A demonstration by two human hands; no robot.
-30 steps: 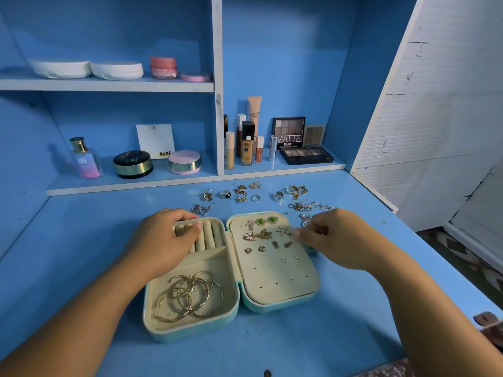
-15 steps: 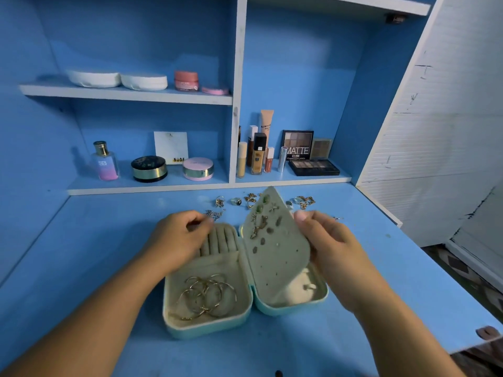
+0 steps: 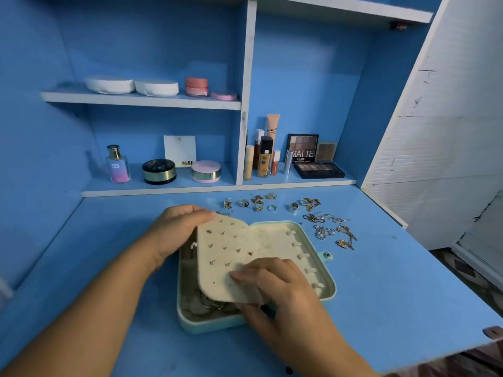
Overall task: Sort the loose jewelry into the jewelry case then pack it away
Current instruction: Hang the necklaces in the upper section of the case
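**Earring panel flipped left, hook side laid bare**

Panel [image 3: 227, 257] now folded over the left half of the jewelry case [image 3: 328, 281], back face up, showing earring posts poking through the holes. Half a second ago stood on edge, mid-swing; a second ago lay flat over the right half with studs facing up. Right hand [image 3: 283, 295] pinching the panel's near right corner, thumb under and fingers [image 3: 245, 273] flat on top. Left hand [image 3: 177, 229] resting at the far left corner, fingertips curled narrowly onto the panel's edge, steadying it rather than gripping hard. Bangles [image 3: 209, 304] peeking out from under the near edge, in the left compartment. Right half now open to view: cream lining with a row of small pegs [image 3: 302, 255] along the right wall, apparently bare.

Meaning for the task, as a judgement: necklace hooks now reachable, so chains probably next. Loose rings [image 3: 258, 204] lying far of the case near the shelf lip; tangled chains [image 3: 330, 229] just right of it on the blue tabletop [image 3: 394, 281]. Plenty unsorted, so closing and packing away well off. Risk: chains knotted together, likely awkward to separate.
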